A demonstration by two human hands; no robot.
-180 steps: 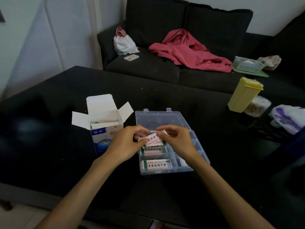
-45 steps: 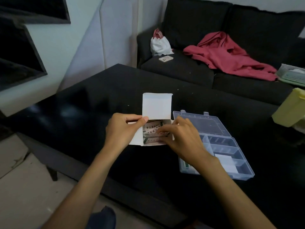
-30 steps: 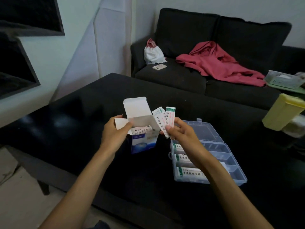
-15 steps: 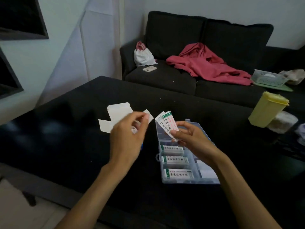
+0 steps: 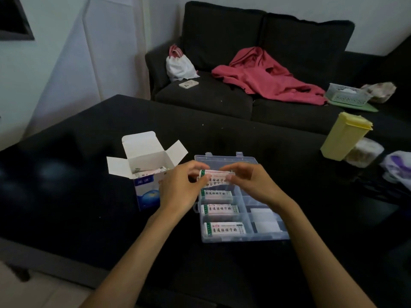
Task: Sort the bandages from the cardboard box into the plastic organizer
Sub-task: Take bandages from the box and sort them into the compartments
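A small stack of wrapped bandages [image 5: 215, 177] is held level between my left hand [image 5: 181, 190] and my right hand [image 5: 250, 182], each pinching one end, above the far-left part of the clear plastic organizer [image 5: 264, 237]. Three compartments down the organizer's left side hold bandage stacks [image 5: 224, 227]. Its clear lid [image 5: 224, 160] lies open at the back. The white and blue cardboard box [image 5: 145, 185] stands upright just left of my left hand, flaps open, with more bandages showing inside.
The black table [image 5: 77, 196] carries a yellow lidded container [image 5: 343, 136], a clear jar and a plastic bag at the right. Behind it, a dark sofa holds a red garment, a white bag, a phone and a small basket.
My left hand let go of the box, which now stands on the table, and joined my right hand on the bandages. The bandages were turned level and lowered over the organizer.
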